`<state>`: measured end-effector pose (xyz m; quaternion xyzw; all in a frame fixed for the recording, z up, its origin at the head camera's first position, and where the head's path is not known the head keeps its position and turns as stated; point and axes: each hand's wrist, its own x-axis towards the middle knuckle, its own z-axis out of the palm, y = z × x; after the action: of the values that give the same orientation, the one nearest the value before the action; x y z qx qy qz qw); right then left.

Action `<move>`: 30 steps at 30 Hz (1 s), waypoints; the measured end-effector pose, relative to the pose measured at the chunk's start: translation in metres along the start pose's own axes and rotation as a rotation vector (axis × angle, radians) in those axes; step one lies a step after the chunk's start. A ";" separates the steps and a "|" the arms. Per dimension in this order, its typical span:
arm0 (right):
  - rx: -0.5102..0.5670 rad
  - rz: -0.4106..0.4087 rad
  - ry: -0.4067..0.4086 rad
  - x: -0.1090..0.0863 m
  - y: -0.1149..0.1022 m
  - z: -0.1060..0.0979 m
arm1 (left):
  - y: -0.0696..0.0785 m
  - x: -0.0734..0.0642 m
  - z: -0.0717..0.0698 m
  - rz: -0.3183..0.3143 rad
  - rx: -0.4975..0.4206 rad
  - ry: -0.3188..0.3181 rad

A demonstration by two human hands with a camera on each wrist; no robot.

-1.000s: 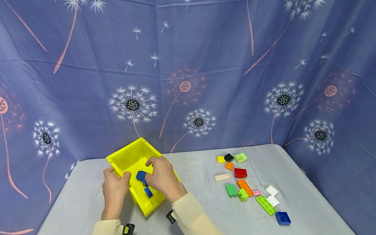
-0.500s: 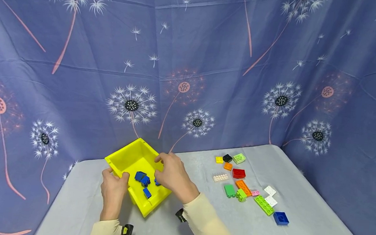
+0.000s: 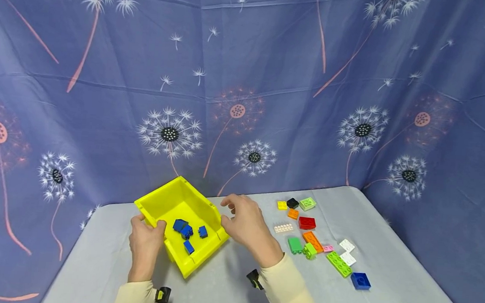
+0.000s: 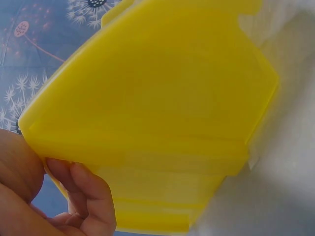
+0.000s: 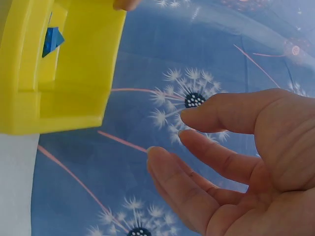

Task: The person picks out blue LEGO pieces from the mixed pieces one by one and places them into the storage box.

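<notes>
A yellow plastic bin (image 3: 180,258) is tilted, its open side facing me, with several blue toy bricks (image 3: 186,231) lying inside. My left hand (image 3: 145,245) grips the bin's left rim, thumb over the edge; the left wrist view shows its fingers curled beneath the bin wall (image 4: 162,88). Just past the bin's right edge, my right hand (image 3: 247,224) hovers with nothing in it. In the right wrist view that hand's fingers (image 5: 182,191) are loosely bent, apart from the thumb.
To the right, loose toy bricks lie scattered on the grey cloth-covered table (image 3: 388,302), among them a red brick (image 3: 307,223), a long lime brick (image 3: 339,264) and a blue brick (image 3: 361,281). A patterned blue curtain (image 3: 295,127) hangs behind the table.
My right hand has drawn out of the bin to the right, leaving a blue brick lying inside near the others. The left hand has stayed on the rim.
</notes>
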<state>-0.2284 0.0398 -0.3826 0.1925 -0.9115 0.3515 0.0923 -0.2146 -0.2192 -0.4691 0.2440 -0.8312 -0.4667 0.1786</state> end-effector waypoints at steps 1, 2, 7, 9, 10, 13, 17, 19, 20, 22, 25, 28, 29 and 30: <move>-0.003 -0.002 0.008 -0.001 0.001 -0.002 | 0.001 0.000 0.000 0.001 0.000 -0.002; -0.006 -0.002 0.017 -0.002 0.002 -0.005 | 0.001 0.000 0.000 0.001 -0.001 -0.004; -0.032 0.012 0.053 -0.008 0.012 -0.015 | 0.003 0.001 0.000 0.009 -0.001 0.005; -0.040 0.024 0.063 -0.010 0.018 -0.018 | 0.004 0.002 0.000 0.010 -0.002 0.008; -0.041 0.033 0.066 -0.011 0.021 -0.019 | 0.004 0.002 0.000 0.010 -0.002 0.008; -0.058 0.056 0.066 -0.014 0.030 -0.024 | 0.005 0.003 0.000 0.008 -0.004 0.008; -0.085 0.103 0.057 -0.020 0.042 -0.029 | 0.004 0.004 0.000 0.006 -0.001 0.008; -0.100 0.118 0.065 -0.024 0.049 -0.031 | 0.003 0.003 0.000 0.004 0.002 0.009; -0.104 0.123 0.066 -0.026 0.053 -0.033 | 0.003 0.003 -0.001 0.002 0.004 0.008; -0.113 0.126 0.072 -0.030 0.061 -0.036 | 0.003 0.003 0.000 0.001 0.003 0.009; -0.135 0.124 0.089 -0.037 0.074 -0.041 | 0.002 0.002 0.000 0.001 -0.004 0.005; -0.158 0.127 0.106 -0.045 0.089 -0.047 | 0.001 0.001 0.001 0.005 -0.007 0.006; -0.166 0.134 0.108 -0.049 0.094 -0.049 | 0.001 0.001 0.001 0.005 -0.007 0.007; -0.174 0.141 0.109 -0.052 0.099 -0.052 | 0.000 0.001 0.001 0.005 -0.008 0.008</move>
<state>-0.2206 0.1571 -0.4205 0.0997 -0.9436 0.2864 0.1330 -0.2160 -0.2191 -0.4692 0.2430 -0.8293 -0.4684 0.1839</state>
